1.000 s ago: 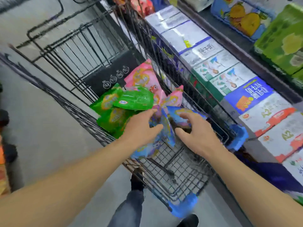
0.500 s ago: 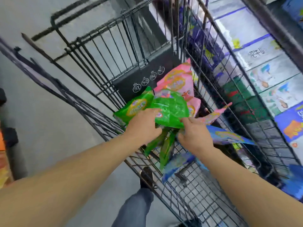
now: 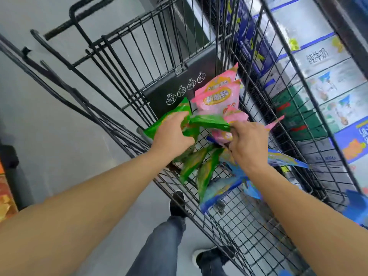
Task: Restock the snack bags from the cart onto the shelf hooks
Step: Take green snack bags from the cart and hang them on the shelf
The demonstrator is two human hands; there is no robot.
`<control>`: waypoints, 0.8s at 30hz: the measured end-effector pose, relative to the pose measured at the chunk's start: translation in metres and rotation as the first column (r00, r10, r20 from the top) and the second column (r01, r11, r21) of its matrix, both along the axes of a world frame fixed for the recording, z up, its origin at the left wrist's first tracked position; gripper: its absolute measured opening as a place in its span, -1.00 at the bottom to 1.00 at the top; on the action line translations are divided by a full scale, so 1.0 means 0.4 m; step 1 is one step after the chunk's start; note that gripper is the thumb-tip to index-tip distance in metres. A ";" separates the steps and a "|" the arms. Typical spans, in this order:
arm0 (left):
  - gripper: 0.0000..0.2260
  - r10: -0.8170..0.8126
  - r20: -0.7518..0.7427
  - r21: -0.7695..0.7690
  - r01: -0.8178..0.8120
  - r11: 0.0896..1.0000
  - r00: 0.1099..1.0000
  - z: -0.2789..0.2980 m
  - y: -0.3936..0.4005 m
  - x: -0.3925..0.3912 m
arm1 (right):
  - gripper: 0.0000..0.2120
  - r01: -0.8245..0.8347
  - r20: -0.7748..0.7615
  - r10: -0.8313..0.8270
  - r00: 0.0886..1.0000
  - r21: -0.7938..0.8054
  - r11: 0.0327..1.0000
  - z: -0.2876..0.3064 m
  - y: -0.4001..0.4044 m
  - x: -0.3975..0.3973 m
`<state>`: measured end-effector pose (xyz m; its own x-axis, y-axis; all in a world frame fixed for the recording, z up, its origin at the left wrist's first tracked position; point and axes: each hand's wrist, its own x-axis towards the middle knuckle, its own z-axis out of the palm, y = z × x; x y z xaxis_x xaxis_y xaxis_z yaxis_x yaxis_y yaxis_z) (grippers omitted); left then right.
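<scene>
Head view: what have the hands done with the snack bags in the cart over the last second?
A second ago both hands reached onto the blue bags. Now the left hand and right hand have moved forward and taken a grip on the green bags, gathering several together. The pink bags still stand against the cart wall, and the blue bags remain inside; nothing has left the cart.
</scene>
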<state>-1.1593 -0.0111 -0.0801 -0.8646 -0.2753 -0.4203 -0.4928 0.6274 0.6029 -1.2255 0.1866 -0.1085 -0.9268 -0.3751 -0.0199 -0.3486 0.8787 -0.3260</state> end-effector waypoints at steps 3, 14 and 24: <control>-0.23 0.025 -0.018 0.073 -0.023 0.997 1.000 0.053 0.028 -0.003 | -0.81 -0.001 -0.102 -0.009 0.995 -0.104 0.995 0.111 0.027 -0.006; -0.76 -0.157 -0.154 0.427 0.209 0.880 0.976 0.282 0.191 0.011 | -0.89 0.034 -0.241 -0.079 0.967 -0.187 0.982 0.472 0.255 0.143; -0.87 -0.442 -0.184 0.432 0.477 0.766 0.878 0.488 0.544 0.210 | -0.79 0.300 -0.175 -0.372 0.912 -0.337 0.892 0.691 0.598 0.421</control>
